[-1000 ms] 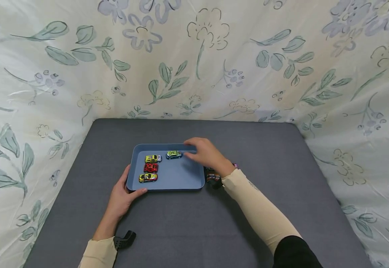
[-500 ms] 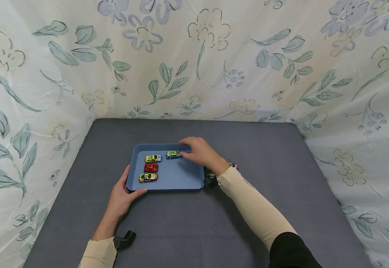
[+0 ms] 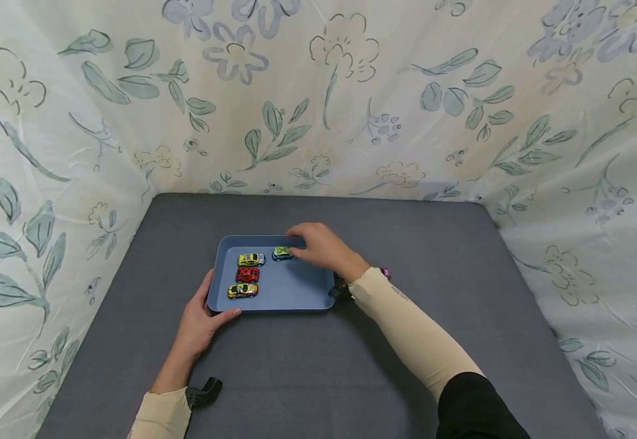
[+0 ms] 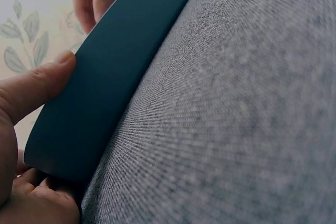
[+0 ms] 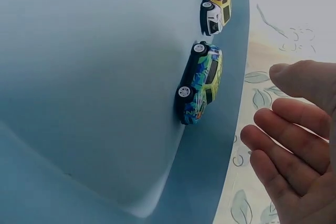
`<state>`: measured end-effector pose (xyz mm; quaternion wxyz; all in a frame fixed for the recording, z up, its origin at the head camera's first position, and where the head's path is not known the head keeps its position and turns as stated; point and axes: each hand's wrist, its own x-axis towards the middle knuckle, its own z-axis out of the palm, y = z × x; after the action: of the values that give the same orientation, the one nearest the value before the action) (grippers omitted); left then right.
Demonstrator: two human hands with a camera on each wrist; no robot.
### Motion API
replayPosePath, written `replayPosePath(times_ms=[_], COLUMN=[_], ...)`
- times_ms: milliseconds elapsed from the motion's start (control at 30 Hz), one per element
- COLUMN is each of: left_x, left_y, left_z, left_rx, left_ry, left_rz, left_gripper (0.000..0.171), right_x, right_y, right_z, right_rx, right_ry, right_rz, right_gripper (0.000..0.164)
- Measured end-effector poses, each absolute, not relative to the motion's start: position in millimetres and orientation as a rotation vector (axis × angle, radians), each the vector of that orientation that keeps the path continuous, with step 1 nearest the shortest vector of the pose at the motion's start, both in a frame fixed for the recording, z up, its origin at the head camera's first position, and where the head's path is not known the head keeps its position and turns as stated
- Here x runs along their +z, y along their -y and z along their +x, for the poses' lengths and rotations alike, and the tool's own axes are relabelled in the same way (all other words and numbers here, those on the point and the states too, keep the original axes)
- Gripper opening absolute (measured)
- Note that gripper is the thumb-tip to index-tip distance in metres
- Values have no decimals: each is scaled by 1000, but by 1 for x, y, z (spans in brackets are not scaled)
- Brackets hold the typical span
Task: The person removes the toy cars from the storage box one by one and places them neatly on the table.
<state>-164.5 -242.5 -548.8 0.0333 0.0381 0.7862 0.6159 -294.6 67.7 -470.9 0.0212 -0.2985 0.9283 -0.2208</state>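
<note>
A blue rectangular tray point(image 3: 296, 292) lies on the grey cloth, with several toy cars in it. My left hand point(image 3: 194, 323) grips its near left corner; in the left wrist view the thumb rests at the rim and the fingers curl under. Over the far right part hovers my right hand point(image 3: 324, 249), fingers loosely bent and holding nothing, just by a green-and-blue toy car point(image 5: 202, 83). Left of that car, a yellow-and-white car point(image 3: 251, 260), a red car point(image 3: 247, 274) and a yellow car point(image 3: 242, 291) form a column.
Right of the tray, more toy cars are mostly hidden by my right wrist; a pinkish car point(image 3: 386, 272) peeks out. A grey cloth point(image 3: 307, 378) covers the table. Behind it and at both sides hangs a floral curtain point(image 3: 351, 140).
My right hand has moved left over the tray, closer to the green-and-blue car, and now overlaps its right end. The left hand and the tray stay put.
</note>
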Motion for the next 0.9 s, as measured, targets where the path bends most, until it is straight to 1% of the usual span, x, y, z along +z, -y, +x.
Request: replayPosePath(times_ms=[533,900], left_x=[-548,-548], left_y=[241,242], left_z=[-165,-166], left_rx=[1888,1837], left_ry=[-2427,-2455], left_rz=[105,78], left_gripper=[115,116], right_x=[-474,-483], right_y=[-55,-51], right_z=[-302,-303], right_rx=[-589,-488], right_ry=[-2840,-2833], right_rz=[-933,-854], right_gripper=[41,41])
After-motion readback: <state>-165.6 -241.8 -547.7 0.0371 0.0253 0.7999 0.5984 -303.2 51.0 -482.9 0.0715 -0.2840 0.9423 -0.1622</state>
